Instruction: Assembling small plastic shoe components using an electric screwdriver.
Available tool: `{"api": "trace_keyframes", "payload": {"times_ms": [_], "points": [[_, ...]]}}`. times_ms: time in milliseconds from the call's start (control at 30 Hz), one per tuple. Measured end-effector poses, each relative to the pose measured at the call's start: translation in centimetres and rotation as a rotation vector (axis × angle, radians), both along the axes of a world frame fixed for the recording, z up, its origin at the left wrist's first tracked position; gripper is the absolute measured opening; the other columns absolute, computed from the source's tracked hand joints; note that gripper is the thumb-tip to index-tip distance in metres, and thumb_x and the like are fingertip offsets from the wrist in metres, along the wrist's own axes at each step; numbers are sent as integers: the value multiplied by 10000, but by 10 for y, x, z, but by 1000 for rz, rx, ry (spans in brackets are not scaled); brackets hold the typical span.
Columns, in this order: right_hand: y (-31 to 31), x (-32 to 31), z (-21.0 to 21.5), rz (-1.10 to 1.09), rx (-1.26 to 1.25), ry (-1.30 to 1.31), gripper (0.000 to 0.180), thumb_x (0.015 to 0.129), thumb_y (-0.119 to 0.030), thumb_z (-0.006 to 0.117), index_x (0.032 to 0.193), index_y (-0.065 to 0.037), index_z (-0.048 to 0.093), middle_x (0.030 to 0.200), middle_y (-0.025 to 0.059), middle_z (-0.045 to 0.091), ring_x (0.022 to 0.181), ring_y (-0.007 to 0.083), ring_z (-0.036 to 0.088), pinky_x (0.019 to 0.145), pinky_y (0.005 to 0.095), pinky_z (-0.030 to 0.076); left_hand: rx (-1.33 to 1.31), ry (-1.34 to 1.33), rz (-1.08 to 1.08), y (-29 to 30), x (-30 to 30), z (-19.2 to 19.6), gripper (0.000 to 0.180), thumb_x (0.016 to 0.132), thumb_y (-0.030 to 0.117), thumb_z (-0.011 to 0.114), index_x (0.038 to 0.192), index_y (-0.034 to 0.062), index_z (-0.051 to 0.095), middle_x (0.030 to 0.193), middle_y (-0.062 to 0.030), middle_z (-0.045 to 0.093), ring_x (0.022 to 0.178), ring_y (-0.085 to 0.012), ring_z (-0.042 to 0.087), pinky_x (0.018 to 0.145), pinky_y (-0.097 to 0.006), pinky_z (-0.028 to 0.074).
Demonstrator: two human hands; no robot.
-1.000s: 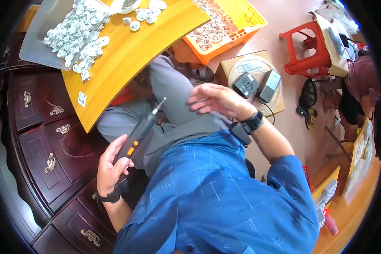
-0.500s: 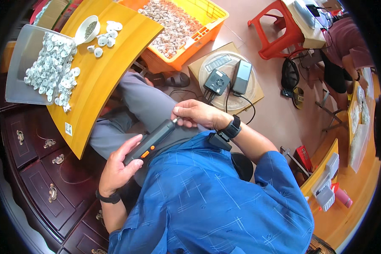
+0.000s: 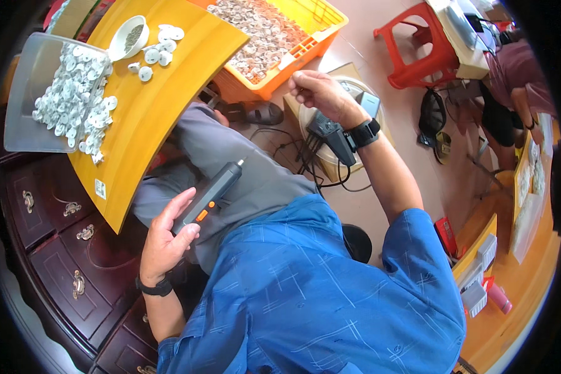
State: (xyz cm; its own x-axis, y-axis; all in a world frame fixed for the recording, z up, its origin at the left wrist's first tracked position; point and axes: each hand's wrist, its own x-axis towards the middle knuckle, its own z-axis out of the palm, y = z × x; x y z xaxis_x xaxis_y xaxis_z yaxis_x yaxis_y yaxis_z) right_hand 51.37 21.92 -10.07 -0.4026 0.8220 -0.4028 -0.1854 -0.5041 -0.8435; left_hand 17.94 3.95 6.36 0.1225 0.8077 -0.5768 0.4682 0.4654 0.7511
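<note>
My left hand (image 3: 161,246) is wrapped round a dark pen-shaped electric screwdriver (image 3: 217,187) with orange buttons, held over my lap. Its thin bit points up and away from me. My right hand (image 3: 325,96) is raised ahead, apart from the tool, its fingers pinched together; whatever they may hold is too small to make out. On the yellow tabletop (image 3: 187,62) lie several loose white round plastic parts (image 3: 153,56), beside a white bowl (image 3: 119,47) of small grey screws. A clear plastic bin (image 3: 19,124) tipped at the table's left spills many similar white parts.
An orange crate (image 3: 315,47) full of white parts stands beyond the table. Under my right forearm are a round clear lid (image 3: 305,115) on cardboard and a black device (image 3: 324,128) with cables. A red stool (image 3: 405,43) and another person's arm (image 3: 522,106) are at right.
My right hand has left the screwdriver's tip and moved up and to the right, fingers still pinched. The bit now shows bare. My left hand and the screwdriver have shifted slightly left.
</note>
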Motion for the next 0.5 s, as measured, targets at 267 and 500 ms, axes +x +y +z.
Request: {"api": "trace_keyframes", "payload": {"times_ms": [267,500], "points": [[31,-53,75,-43,40,433,226,1019,-206,484,972,-25,612,822,8,617,676,86,553,616,209,462,20,-57,-34,-21,-23,-21,596,873,74,587,1448,70,426,1278,-72,600,720,-48,584,569,-197,486],[116,-150,134,-188,194,565,282,1003,-191,496,1103,55,591,1007,134,654,894,216,654,864,314,545,-14,-104,65,-32,-26,-21,558,847,47,671,1373,-2,489,1352,-162,572,1237,-242,563,1045,-325,413]]}}
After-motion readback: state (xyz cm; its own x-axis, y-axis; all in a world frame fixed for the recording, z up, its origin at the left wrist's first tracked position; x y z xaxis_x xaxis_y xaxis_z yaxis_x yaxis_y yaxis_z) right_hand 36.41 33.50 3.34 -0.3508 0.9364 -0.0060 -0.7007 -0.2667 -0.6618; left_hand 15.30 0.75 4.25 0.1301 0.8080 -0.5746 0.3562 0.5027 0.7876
